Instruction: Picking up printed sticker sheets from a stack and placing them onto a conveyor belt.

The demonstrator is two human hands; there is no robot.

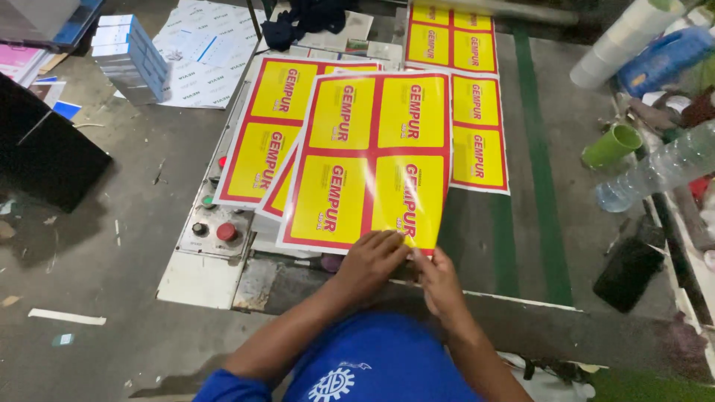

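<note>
At nine o'clock on the tabletop (205,279) sits a grey control panel with a red round button (226,232). The left hand (370,258) lies flat, fingers loosely closed, pressing the near edge of the glossy yellow-and-red printed sheet (370,160); the right hand (438,279) pinches that sheet's five o'clock corner in a closed grip. The sheet's long axis runs six to twelve o'clock, tilted slightly toward one. A hard tug might crease the corner or skew the sheets beneath. A green plastic cup (612,145) lies at three o'clock.
</note>
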